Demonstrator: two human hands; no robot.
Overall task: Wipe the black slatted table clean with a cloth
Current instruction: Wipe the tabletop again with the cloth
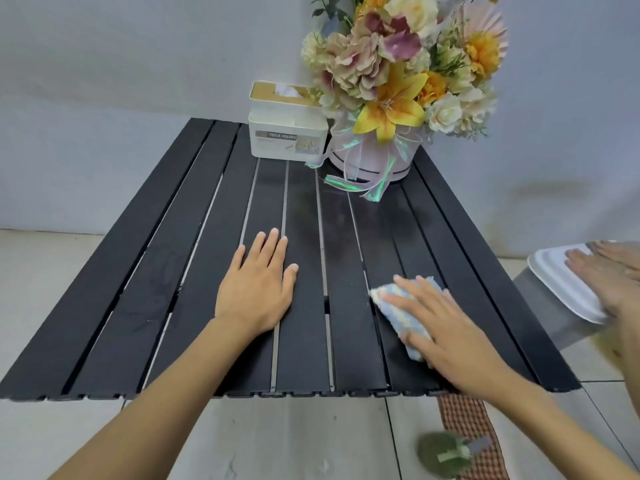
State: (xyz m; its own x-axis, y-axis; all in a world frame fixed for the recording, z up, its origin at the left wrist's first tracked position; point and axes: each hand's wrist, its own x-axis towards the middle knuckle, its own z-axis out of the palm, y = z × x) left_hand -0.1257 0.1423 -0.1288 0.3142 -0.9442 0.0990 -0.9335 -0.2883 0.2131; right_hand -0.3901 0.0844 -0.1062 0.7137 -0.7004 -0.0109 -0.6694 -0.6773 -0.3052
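Pale grey wall and light floor tiles frame the black slatted worktop (166, 271), which fills the middle of the frame with narrow open gaps between its slats. Your left hand (258, 289) lies flat, palm down with fingers spread, at centre frame; its grip is released and holds nothing. Your right hand (446, 327), lower right of centre, presses flat on the cloth (391, 296), a small folded pad in pastel blue, yellow and white; the grip is not clenched around it, the palm and fingers only pin it to the slats. Judging by its look, the cloth is light, soft and limp, so it will bunch or fold if you push by one edge; keep the palm over its middle with fingers spread toward the leading edge, and run along the slats so it does not catch in the gaps. At the upper centre stands a white box (287, 136) whose label reads "TISSUE HOLDER"; the finer print below it is too small to read. Just beside it, to the right, sits a flower arrangement (401, 74) in a round pale box with ribbon, likely easy to topple if bumped. At the right edge of the frame another person's hand (609, 275) rests on a white lidded bin (561, 282).
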